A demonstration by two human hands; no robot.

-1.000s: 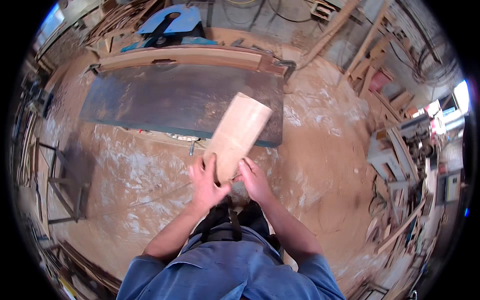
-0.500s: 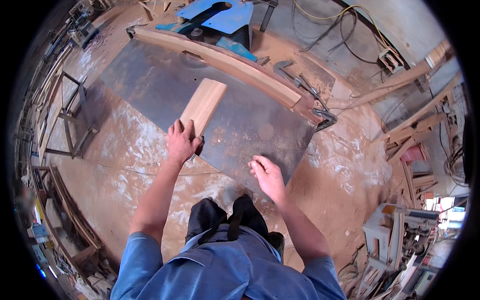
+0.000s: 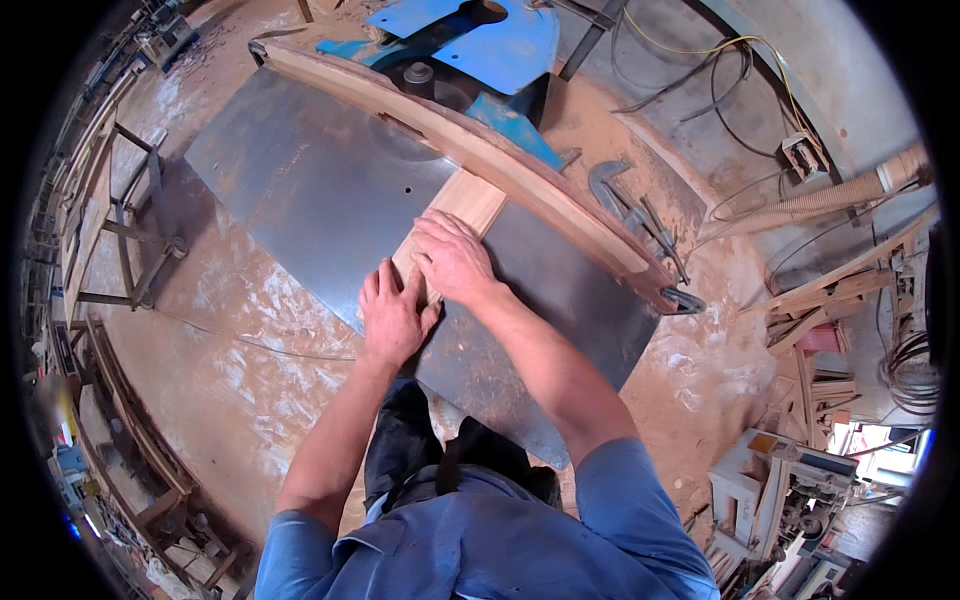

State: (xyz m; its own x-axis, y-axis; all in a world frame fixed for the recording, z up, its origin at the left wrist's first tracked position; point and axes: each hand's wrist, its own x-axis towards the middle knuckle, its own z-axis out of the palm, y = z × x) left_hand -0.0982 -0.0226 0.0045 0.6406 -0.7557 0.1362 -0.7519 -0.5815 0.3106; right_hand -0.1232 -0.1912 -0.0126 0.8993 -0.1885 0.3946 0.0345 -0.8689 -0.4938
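Observation:
A pale wooden board (image 3: pixel 478 203) lies flat on the dark steel machine table (image 3: pixel 300 170). Its far end meets the long wooden fence (image 3: pixel 530 185) that crosses the table. My left hand (image 3: pixel 393 315) grips the board's near end, fingers bent over the top. Farther up the board, my right hand (image 3: pixel 455 258) is laid across it, with its fingers curled over toward the left edge. The two hands are close together, and part of the board is hidden under them.
Behind the fence stand a round metal spindle (image 3: pixel 418 78) and a blue machine plate (image 3: pixel 500 50). Metal clamps (image 3: pixel 640 215) sit at the fence's right. A ribbed hose (image 3: pixel 840 200) and loose cables run along the right wall. A metal stand (image 3: pixel 150 220) is at left.
The board has moved away from me and right, up to the fence. My right hand has come from the table's near right corner onto the board. My left hand stays on its near end.

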